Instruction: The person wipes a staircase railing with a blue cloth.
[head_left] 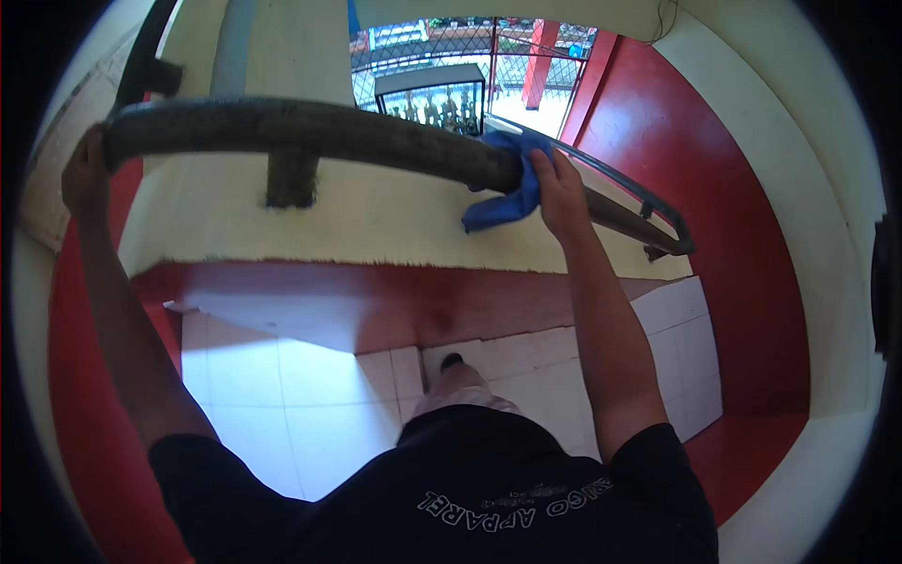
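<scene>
Closest to you, down at 6 o'clock, you're wearing a dark shirt (451, 489) with pale lettering, and one foot (453, 362) is poking out onto the white floor tiles (282, 395) just past it. A red painted band (395, 305) is running across right behind those tiles, at the foot of a cream half-wall (376, 211).

Your arms are going up on both sides from there. At about 10 o'clock your left hand (83, 174) is wrapping its grip around the end of the dark handrail (310, 132), fingers curled over the far side, so you're holding the rail itself there. Over at roughly 1 o'clock your right hand (556, 188) is pressing a blue cloth (507, 183) against that same rail, grip closed on the cloth, with a loose corner hanging down below the rail. The rail is sitting on a short post (291, 177) rising from the half-wall.

Farthest out, at 12 o'clock, a glass tank (430, 94) is standing in front of a metal grille (451, 42) and a red column (539, 61).
</scene>
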